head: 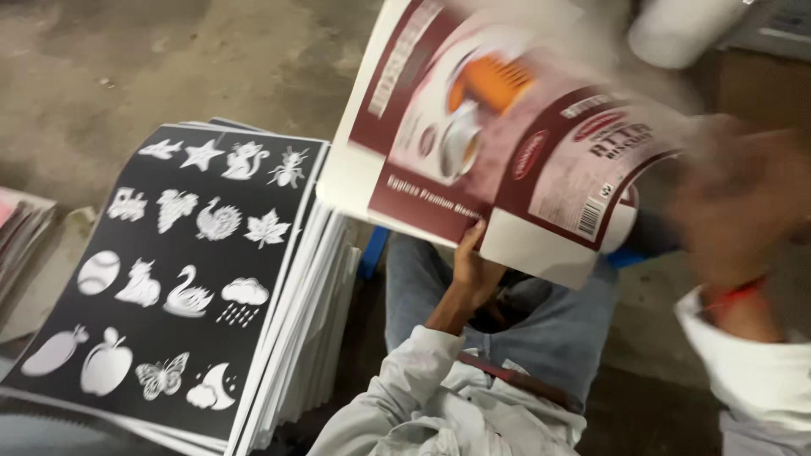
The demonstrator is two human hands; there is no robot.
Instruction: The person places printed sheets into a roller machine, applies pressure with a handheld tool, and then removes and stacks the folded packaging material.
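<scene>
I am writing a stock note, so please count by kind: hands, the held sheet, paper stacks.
Hands: 2, left hand and right hand
Held maroon carton sheet: 1
Stacks of sheets: 2, black-topped stack and left-edge stack
Total: 5

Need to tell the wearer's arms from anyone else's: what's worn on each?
Both arms wear pale grey-white long sleeves. The left sleeve ends at the wrist, the left hand bare. The right sleeve is motion-blurred, with a red band at the wrist.
</scene>
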